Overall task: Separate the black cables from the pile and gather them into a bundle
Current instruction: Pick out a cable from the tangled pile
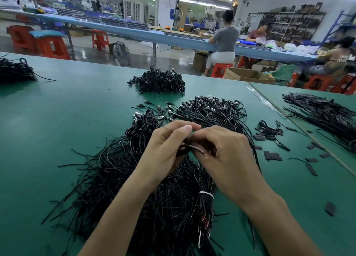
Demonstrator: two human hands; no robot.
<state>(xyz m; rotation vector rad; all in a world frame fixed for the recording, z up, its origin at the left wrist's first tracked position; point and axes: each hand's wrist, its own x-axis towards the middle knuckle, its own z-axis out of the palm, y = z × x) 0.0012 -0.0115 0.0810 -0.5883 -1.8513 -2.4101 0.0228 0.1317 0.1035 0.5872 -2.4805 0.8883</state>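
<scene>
A big loose pile of black cables (pixel 107 171) spreads over the green table in front of me. My left hand (pixel 163 149) and my right hand (pixel 225 153) meet above the pile. Both pinch the ends of a few black cables (pixel 187 148) between fingers and thumbs, with bare wire tips showing. Under my right wrist lies a bundle (pixel 204 203) tied with a white band. Plug ends of more cables (pixel 210 109) fan out just beyond my hands.
Another heap of black cables (pixel 159 81) sits farther back, one more (pixel 15 70) at the far left edge. Black flat pieces (pixel 271 155) lie scattered at the right, with a long stack (pixel 323 111) on the adjoining table. People sit at a blue bench beyond.
</scene>
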